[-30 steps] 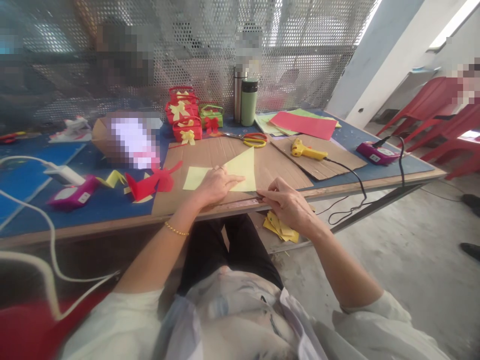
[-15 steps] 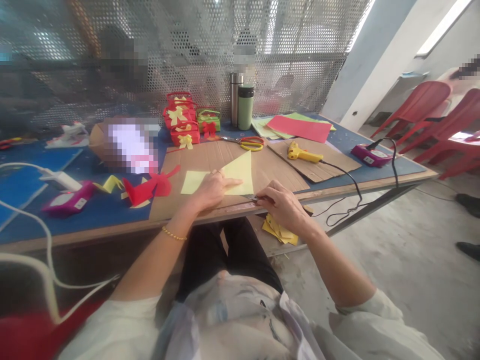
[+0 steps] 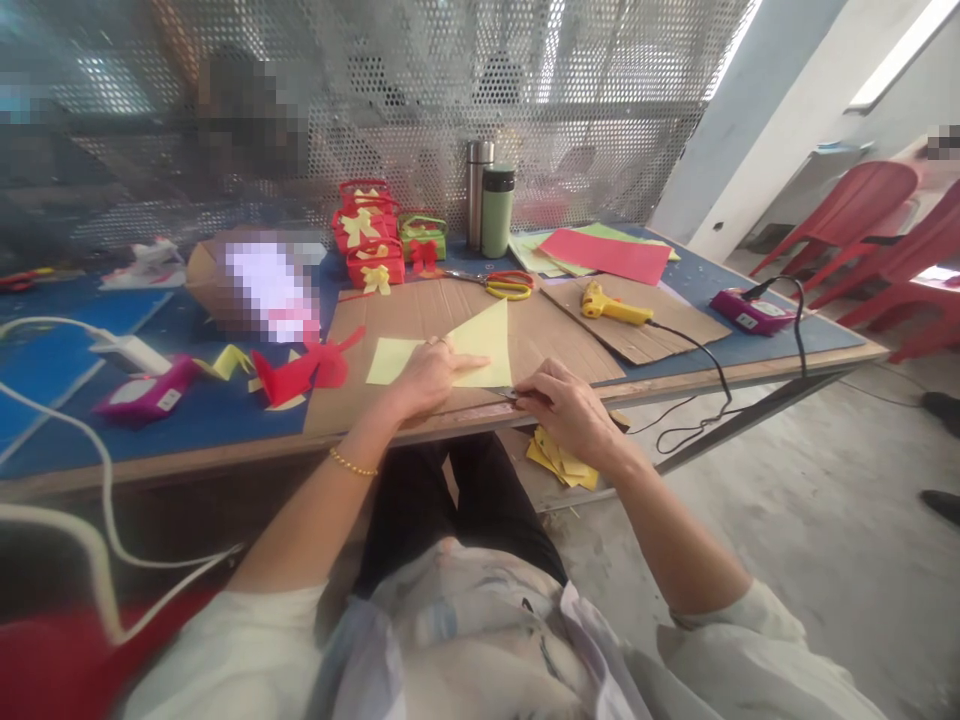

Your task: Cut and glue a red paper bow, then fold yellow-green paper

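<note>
A pale yellow sheet of paper (image 3: 491,335) with one slanted side lies on a flat piece of cardboard (image 3: 345,390). My left hand (image 3: 431,375) rests on the paper near its lower edge, index finger stretched out flat to the right. By the table's front edge, just right of the paper's lower corner, my right hand (image 3: 555,395) is closed round a small thin tool with a metal tip (image 3: 510,393). Most of that tool is hidden in my fingers, so its kind is unclear.
Behind the cardboard lie scissors (image 3: 511,285). A yellow glue gun (image 3: 615,306) rests on another cardboard piece, its cord trailing over the front edge. Red gift boxes (image 3: 365,225) and a green bottle (image 3: 496,215) stand at the back. Yellow scraps (image 3: 562,460) sit below the table.
The whole view has shifted slightly, with table items appearing a little farther right. Both hands keep nearly the same pose at the paper.
</note>
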Tool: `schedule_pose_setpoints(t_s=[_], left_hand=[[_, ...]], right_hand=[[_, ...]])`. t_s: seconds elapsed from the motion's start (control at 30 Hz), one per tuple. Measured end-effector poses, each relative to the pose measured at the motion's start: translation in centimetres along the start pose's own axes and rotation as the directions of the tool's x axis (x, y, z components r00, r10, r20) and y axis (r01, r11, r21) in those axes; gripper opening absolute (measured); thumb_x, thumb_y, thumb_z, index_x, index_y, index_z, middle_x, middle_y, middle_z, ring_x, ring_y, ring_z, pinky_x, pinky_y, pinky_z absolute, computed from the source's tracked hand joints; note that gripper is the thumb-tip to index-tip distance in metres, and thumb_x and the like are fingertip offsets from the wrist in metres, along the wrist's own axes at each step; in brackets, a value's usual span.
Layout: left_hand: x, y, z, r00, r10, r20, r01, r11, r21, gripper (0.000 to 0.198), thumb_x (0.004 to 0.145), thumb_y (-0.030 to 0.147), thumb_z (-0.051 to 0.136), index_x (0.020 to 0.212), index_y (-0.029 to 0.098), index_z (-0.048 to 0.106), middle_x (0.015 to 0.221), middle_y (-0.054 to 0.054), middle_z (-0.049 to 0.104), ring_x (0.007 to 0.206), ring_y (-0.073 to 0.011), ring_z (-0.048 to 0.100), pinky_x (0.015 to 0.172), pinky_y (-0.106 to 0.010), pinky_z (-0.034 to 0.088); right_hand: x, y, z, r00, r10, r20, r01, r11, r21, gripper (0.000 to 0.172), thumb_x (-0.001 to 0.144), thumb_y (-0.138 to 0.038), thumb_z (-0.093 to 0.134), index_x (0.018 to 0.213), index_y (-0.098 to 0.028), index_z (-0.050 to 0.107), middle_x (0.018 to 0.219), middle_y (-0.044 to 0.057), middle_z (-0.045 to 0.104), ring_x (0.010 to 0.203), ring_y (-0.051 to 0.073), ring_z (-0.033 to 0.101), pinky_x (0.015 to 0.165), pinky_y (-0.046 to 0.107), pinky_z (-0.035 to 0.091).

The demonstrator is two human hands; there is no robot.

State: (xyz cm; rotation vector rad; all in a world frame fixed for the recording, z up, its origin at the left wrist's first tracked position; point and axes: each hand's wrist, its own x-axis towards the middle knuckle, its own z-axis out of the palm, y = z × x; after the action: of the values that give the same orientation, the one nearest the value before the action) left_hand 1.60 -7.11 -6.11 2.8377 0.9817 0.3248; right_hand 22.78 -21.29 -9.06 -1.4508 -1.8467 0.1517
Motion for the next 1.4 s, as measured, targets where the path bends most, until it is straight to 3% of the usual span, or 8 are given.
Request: schedule_pose_setpoints(t_s=[0.5,0.6,0.77,0.87,0.97,1.13,1.27,1.4], left_hand=[[-0.4,0.4,-0.3,1.0,-0.001,0.001,0.001,1.0,-0.03,0.052,0.099,0.014,0.041,0.134,0.037,0.073,0.098,-0.009,0.064,0.085,-0.0223,0.052,0.087,-0.035,0.044],[-0.4,0.6,-0.3,1.0,-0.002,0.018,0.002,1.0,0.008,0.052,0.099,0.014,0.04,0.133,0.035,0.074,0.1,-0.01,0.064,0.088,-0.0231,0.053,0.088,-0.035,0.044],[-0.7,1.5,-0.4,1.0,-0.028,0.009,0.027,0.993,0.113,0.053,0.101,0.014,0.039,0.147,0.027,0.062,0.108,-0.012,0.065,0.096,-0.0252,0.056,0.09,-0.037,0.044],[-1.4,2.3,-0.5,0.998,-0.043,-0.046,0.051,0.981,0.188,0.041,0.102,0.018,0.041,0.13,0.018,0.072,0.109,-0.016,0.065,0.101,-0.0281,0.057,0.088,-0.039,0.043],[-2.6,2.8,-0.4,0.994,-0.046,-0.096,0.067,0.973,0.223,0.033,0.103,0.022,0.043,0.106,0.016,0.075,0.108,-0.016,0.064,0.104,-0.029,0.057,0.086,-0.04,0.042],[-5.1,2.4,-0.5,0.991,0.0,-0.13,0.01,0.997,0.077,0.03,0.106,0.027,0.044,0.107,0.018,0.072,0.114,-0.012,0.068,0.111,-0.0276,0.058,0.096,-0.043,0.042],[-6.2,1.3,-1.2,0.992,-0.027,-0.122,0.016,0.996,-0.092,0.03,0.106,0.027,0.045,0.11,0.018,0.074,0.122,-0.01,0.073,0.116,-0.0254,0.062,0.104,-0.043,0.044],[-6.7,0.2,-2.1,0.998,-0.023,-0.06,0.017,0.995,-0.095,0.032,0.104,0.033,0.052,0.118,0.023,0.078,0.137,-0.008,0.071,0.13,-0.0278,0.06,0.116,-0.049,0.04]], right_hand=[[0.3,-0.5,0.2,1.0,-0.02,0.023,0.021,0.999,-0.04,0.015,0.096,-0.02,0.06,0.096,-0.024,0.074,0.093,0.004,0.061,0.084,0.019,0.062,0.071,0.03,0.045],[0.3,-0.4,0.4,0.999,-0.045,0.015,0.045,0.997,-0.056,0.014,0.097,-0.021,0.06,0.096,-0.024,0.074,0.093,0.005,0.062,0.083,0.019,0.062,0.071,0.03,0.045],[0.1,-0.3,0.5,0.998,-0.053,0.022,0.054,0.995,-0.08,0.015,0.097,-0.021,0.06,0.097,-0.023,0.074,0.095,0.006,0.064,0.085,0.02,0.063,0.072,0.031,0.046],[0.0,-0.5,0.5,0.998,-0.054,0.029,0.057,0.994,-0.094,0.016,0.099,-0.022,0.059,0.097,-0.023,0.074,0.094,0.005,0.063,0.083,0.02,0.063,0.071,0.031,0.046],[0.0,-0.6,0.4,0.998,-0.055,0.032,0.059,0.992,-0.113,0.016,0.099,-0.023,0.059,0.098,-0.024,0.075,0.094,0.006,0.063,0.082,0.02,0.063,0.069,0.031,0.045],[0.1,-0.4,0.3,0.998,-0.05,0.04,0.055,0.99,-0.129,0.015,0.097,-0.02,0.061,0.097,-0.023,0.075,0.094,0.005,0.064,0.081,0.019,0.064,0.067,0.03,0.043],[0.1,-0.4,0.3,0.997,-0.055,0.044,0.061,0.989,-0.132,0.016,0.098,-0.021,0.06,0.098,-0.023,0.075,0.095,0.006,0.064,0.082,0.019,0.064,0.068,0.03,0.044],[0.1,-0.5,0.2,0.997,-0.048,0.053,0.054,0.99,-0.133,0.017,0.099,-0.021,0.058,0.099,-0.023,0.075,0.096,0.006,0.063,0.083,0.019,0.064,0.069,0.03,0.044]])
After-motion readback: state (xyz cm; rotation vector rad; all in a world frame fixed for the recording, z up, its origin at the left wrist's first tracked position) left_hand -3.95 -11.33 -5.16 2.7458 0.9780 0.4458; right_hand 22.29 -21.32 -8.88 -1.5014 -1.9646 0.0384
